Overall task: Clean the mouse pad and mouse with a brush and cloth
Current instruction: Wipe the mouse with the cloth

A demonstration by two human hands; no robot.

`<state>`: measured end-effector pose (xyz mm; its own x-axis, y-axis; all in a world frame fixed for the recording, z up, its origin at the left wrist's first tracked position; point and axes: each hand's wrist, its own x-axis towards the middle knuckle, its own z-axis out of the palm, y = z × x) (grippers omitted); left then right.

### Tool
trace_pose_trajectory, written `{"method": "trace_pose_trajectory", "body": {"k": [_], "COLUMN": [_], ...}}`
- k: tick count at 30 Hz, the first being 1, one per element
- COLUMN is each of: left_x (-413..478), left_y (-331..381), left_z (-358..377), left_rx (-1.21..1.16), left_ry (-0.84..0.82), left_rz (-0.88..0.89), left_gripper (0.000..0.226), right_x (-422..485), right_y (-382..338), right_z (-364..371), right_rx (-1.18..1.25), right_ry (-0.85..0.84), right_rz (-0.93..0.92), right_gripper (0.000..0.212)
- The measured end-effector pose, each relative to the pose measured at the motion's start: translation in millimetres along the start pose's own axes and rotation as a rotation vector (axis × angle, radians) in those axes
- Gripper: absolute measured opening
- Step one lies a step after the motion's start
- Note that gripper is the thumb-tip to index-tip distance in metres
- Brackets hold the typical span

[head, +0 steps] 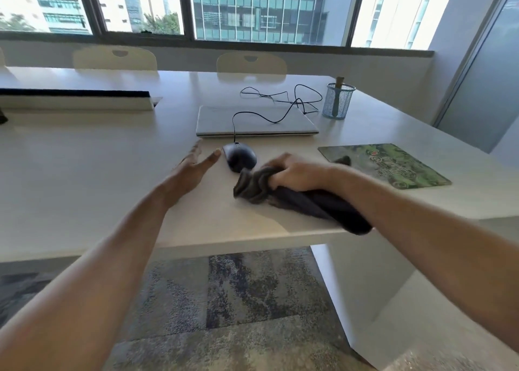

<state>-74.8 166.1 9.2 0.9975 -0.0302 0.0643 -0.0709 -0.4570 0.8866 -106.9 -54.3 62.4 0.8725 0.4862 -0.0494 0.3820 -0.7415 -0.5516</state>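
Observation:
A black wired mouse lies on the white table, just in front of a closed laptop. My left hand is open with straight fingers, just left of the mouse and apart from it. My right hand grips a bunched dark grey cloth right of the mouse; the cloth's front end touches or nearly touches the mouse. A green printed mouse pad lies flat at the right. A brush stands in a blue mesh cup behind it.
The closed silver laptop has the mouse's cable looped over and behind it. A white divider with a dark top stands at the left. Two chairs sit beyond the table. The table's front edge runs below my right wrist.

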Motion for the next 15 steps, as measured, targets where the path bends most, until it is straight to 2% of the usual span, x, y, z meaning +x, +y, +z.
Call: {"method": "trace_pose_trajectory", "body": {"k": [2,5,8,12,15], "left_x": [-7.4,-17.7,-25.7,-34.5,-36.9], "left_y": [1.5,4.9,8.3,11.8,12.1], "left_z": [1.4,1.0,4.5,8.4,5.4], "left_rx": [-0.052,-0.112,-0.157,-0.154,-0.158], "left_ry": [-0.005,-0.002,-0.015,-0.048,-0.021], "left_rz": [0.026,0.027,0.040,0.013,0.008], "left_gripper": [0.063,0.059,0.057,0.055,0.051], "right_x": [-7.5,-38.8,-71.9,-92.4,-95.8], "right_y": [-2.9,2.2,12.1,28.3,26.8], "right_z": [14.5,14.5,6.1,-4.4,-12.1], "right_rx": [0.083,0.198,0.115,0.162,0.029], "right_ry": [-0.088,-0.243,-0.403,-0.337,-0.458], "right_rz": [0.011,0.016,0.046,0.149,0.259], "right_gripper": [0.023,0.019,0.016,0.026,0.015]}}
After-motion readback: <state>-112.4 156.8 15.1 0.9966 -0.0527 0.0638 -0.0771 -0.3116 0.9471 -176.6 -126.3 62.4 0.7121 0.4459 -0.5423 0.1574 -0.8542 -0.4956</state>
